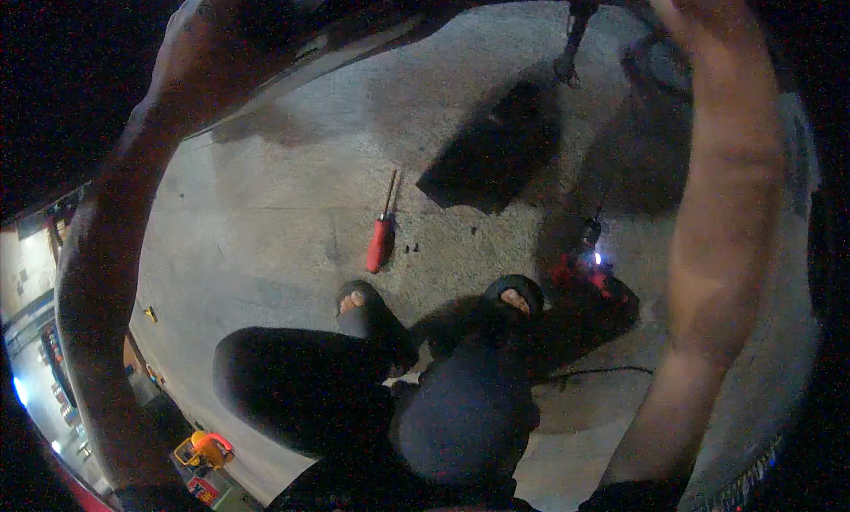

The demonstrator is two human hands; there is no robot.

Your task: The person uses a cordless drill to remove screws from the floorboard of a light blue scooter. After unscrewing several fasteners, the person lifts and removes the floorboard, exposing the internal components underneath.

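Dark curved-edge panel (372, 23) overhead, faint sheen. Left hand (221, 43), right hand (722, 34) raised near it; can't tell fingers' state. Small yellow basket (183, 455), orange item (207, 448) apparently inside.

No lettering, number or sign is readable here.

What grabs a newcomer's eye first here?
Probably the small bright white light on the red-and-black tool, on the floor right of the feet. Next, the red-handled screwdriver, lying just beyond the feet. Then the bare left arm and right arm, framing the picture's two sides and running to its top.
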